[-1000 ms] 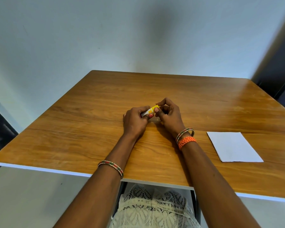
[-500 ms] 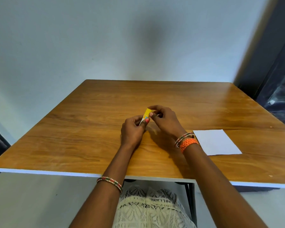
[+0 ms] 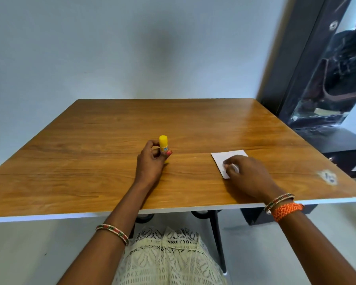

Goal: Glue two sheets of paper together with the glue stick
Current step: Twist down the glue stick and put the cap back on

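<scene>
Glue stick (image 3: 163,143) stands upright in the left hand (image 3: 150,161), yellow end up, held just above the worktop (image 3: 90,161) and well to the left of the paper (image 3: 226,159); I can't tell if that yellow end is a cap or the bare barrel. It looks a light, rigid little plastic tube, smooth enough to twist in a loose pinch, so the sensible hold is around the lower barrel, and that's where the fingers (image 3: 169,153) are, curled round it with the thumb side behind. Over to the right, the paper, thin, floppy, easy to crease or skid on that glossy wood. It lies flat near the worktop's right side, and whether it's one sheet or two stacked I can't tell. The right hand (image 3: 249,175) is on its near half, fingertips (image 3: 227,167) bent down onto the sheet, pressing or starting to pinch an edge, too close to call. Best taken at a corner or edge.
</scene>
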